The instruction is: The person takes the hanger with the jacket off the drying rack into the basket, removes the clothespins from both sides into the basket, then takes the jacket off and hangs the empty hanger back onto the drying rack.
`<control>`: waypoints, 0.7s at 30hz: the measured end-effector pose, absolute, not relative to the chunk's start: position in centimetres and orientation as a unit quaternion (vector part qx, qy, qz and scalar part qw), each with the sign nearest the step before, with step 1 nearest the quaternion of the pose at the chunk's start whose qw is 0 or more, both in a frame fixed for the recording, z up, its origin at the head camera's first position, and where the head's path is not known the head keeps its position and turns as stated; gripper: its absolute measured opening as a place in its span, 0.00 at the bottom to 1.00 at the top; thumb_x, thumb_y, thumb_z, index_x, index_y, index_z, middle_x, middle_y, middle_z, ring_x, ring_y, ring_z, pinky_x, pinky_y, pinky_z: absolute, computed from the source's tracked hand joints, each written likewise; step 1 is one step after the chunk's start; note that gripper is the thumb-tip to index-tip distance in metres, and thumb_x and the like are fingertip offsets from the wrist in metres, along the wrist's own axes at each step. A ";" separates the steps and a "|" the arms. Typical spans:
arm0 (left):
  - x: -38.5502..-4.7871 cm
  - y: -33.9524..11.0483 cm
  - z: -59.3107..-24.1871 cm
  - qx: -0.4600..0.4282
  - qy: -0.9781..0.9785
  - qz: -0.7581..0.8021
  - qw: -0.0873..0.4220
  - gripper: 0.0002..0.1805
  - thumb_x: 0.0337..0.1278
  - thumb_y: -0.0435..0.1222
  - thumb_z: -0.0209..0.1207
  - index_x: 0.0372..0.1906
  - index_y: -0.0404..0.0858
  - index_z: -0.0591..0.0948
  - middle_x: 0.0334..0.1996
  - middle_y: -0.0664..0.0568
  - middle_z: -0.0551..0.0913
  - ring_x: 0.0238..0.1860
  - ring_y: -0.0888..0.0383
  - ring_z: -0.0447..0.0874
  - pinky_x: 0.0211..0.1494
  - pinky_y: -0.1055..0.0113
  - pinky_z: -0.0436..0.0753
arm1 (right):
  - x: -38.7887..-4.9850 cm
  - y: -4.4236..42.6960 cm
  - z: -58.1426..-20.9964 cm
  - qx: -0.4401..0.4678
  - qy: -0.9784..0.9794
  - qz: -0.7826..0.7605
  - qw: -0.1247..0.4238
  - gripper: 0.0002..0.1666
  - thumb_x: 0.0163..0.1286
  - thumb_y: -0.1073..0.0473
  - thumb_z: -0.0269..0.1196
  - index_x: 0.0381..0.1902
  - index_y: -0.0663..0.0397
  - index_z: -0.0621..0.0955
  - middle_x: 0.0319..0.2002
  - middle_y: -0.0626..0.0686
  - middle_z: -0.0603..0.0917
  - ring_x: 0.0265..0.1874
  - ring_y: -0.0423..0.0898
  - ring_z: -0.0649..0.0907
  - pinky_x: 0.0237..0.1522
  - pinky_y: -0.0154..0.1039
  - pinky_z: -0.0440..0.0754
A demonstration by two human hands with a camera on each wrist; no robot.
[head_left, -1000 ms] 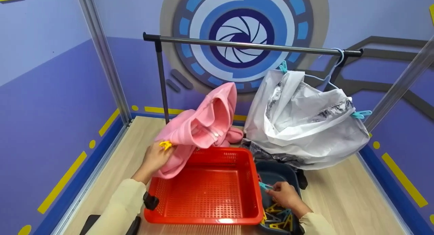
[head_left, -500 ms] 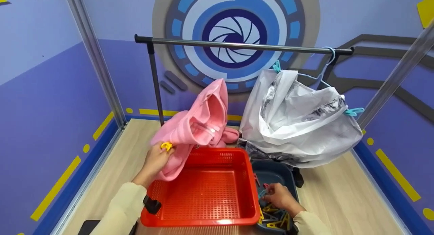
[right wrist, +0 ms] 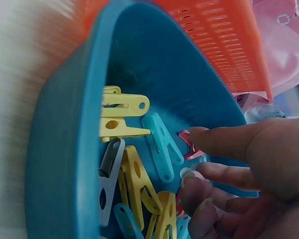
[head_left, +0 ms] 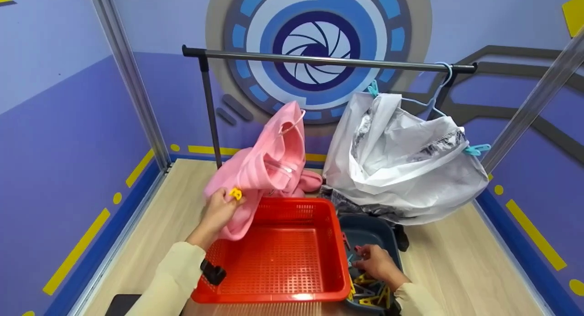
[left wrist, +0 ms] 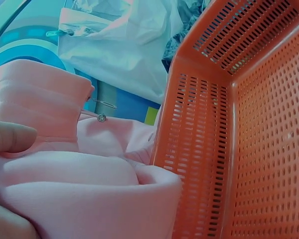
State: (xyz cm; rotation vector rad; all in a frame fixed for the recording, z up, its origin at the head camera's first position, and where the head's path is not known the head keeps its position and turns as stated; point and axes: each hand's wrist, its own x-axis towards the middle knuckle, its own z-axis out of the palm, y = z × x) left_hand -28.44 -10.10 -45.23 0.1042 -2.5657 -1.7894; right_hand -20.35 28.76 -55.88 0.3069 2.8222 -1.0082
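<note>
My left hand point(head_left: 222, 211) grips a pink garment point(head_left: 278, 156), which has a banded opening, a pale cord and a small metal pull. A yellow clothespin point(head_left: 236, 194) shows at its fingers. In the left wrist view, the thumb lies on the pink cloth. My right hand point(right wrist: 239, 179) reaches into a dark blue-grey basin of clothespins, its thumb and fingers apart. A red clothespin point(right wrist: 190, 145) lies close to the thumb tip; I cannot tell whether they touch. Beside it is a teal clothespin point(right wrist: 162, 147), away from the fingers. Several yellow clothespins point(right wrist: 134, 184) lie nearer.
An orange-red basket point(head_left: 273, 252) stands between my hands, left of the basin point(head_left: 365, 229). Behind is a rail point(head_left: 319, 59), where a white plastic garment point(head_left: 406, 161) hangs at right from a blue hanger point(head_left: 438, 97) with teal clothespins. A dark flat object point(head_left: 123, 303) lies at lower left.
The teal clothespin held a second ago has left my right hand, which lowered into the basin. My left hand has shifted slightly right with the pink garment, and its cord now stands out.
</note>
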 end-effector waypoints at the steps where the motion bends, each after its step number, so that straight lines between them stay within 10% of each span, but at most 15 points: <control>1: -28.4 -10.1 -45.2 0.036 -0.821 -0.569 0.002 0.14 0.61 0.40 0.65 0.36 0.36 0.72 0.31 0.50 0.68 0.40 0.50 0.71 0.44 0.62 0.69 | -20.4 28.7 -55.8 0.106 0.934 -0.335 0.064 0.13 0.54 0.61 0.77 0.34 0.58 0.84 0.30 0.49 0.85 0.33 0.44 0.81 0.39 0.43 0.81; 21: -28.7 -8.2 -45.7 0.046 -0.778 -0.626 0.017 0.16 0.60 0.36 0.67 0.40 0.32 0.71 0.33 0.49 0.68 0.40 0.51 0.69 0.46 0.66 0.69 | -21.1 27.3 -53.0 0.128 0.882 -0.452 -0.046 0.09 0.74 0.61 0.61 0.39 0.63 0.83 0.25 0.50 0.84 0.20 0.42 0.81 0.23 0.35 0.78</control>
